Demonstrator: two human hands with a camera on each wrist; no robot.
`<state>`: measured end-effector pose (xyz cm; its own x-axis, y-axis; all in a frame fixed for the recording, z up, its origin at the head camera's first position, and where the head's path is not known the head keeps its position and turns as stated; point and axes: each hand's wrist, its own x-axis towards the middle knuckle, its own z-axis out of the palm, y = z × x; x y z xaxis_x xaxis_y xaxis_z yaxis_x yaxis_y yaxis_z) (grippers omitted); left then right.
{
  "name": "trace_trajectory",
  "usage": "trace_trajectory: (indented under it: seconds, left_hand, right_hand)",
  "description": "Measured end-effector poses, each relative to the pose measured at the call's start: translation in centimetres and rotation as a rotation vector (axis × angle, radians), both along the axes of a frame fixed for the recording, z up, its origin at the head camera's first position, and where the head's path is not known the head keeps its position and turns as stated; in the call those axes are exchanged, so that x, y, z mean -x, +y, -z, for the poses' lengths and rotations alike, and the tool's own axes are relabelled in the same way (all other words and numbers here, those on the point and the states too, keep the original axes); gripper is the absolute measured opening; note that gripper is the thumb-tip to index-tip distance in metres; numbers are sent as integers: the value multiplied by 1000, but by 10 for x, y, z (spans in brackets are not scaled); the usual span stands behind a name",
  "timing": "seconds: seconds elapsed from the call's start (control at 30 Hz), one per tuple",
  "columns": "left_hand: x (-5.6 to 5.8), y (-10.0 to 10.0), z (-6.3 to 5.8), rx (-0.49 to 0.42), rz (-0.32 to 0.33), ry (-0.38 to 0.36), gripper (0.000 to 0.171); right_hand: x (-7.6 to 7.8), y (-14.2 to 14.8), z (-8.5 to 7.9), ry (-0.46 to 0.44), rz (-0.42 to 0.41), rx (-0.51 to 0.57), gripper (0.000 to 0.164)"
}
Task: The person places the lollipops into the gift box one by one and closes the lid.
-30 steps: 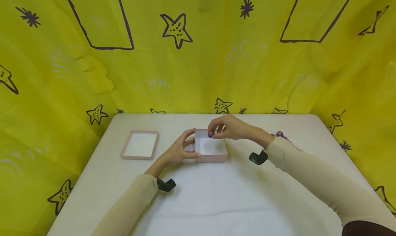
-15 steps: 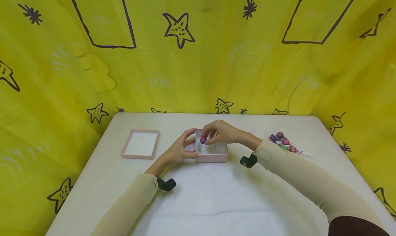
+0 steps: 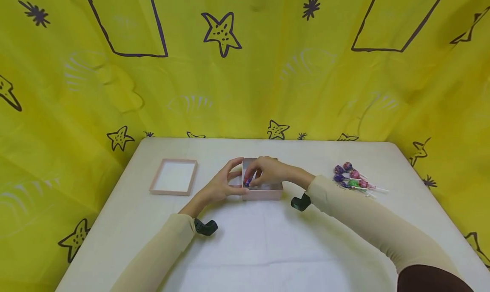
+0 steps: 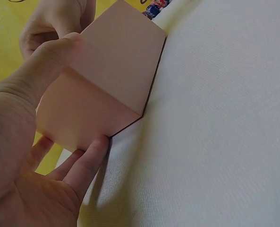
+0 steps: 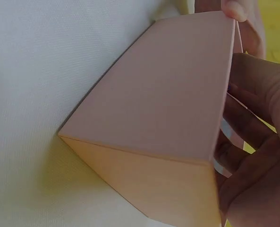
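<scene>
A pink box (image 3: 264, 195) with a white inside stands without its lid in the middle of the table. My left hand (image 3: 219, 186) grips its left side, the thumb at the front corner and the fingers spread along the side wall, as the left wrist view also shows. Inside the box my right hand (image 3: 271, 171) pinches a lollipop by its dark, red-and-blue wrapped head (image 3: 247, 182), low near the left wall. The lollipop's stick is hidden. In the right wrist view the box wall (image 5: 154, 90) covers most of the right fingertips.
The shallow pink lid (image 3: 173, 177) lies inside up on the table to the left. Several wrapped lollipops (image 3: 354, 182) in purple, pink and green lie in a loose pile at the right. A yellow patterned curtain (image 3: 245, 79) hangs behind the table.
My right hand has moved left and down into the box with the lollipop. The pile at the right, partly covered by the sleeve before, now shows fully. The left hand has stayed put.
</scene>
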<state>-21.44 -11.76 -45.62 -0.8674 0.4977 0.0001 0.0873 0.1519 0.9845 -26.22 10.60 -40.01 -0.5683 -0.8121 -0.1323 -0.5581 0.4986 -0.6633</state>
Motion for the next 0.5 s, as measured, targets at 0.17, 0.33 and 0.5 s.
trace_trajectory:
  seconds: [0.17,0.33,0.5]
  left_hand:
    - [0,-1,3,-19,-1,-8,99]
    - [0,-1,3,-26,0,-3,100]
    - [2,-1,4,-34,1,-9,100]
  right_hand:
    - [2,-4,7,-27,-14,-11,14]
    - [2,-6,10,-23,-54,-8,13]
    - [1,-10,8,-22,-69,-20,13]
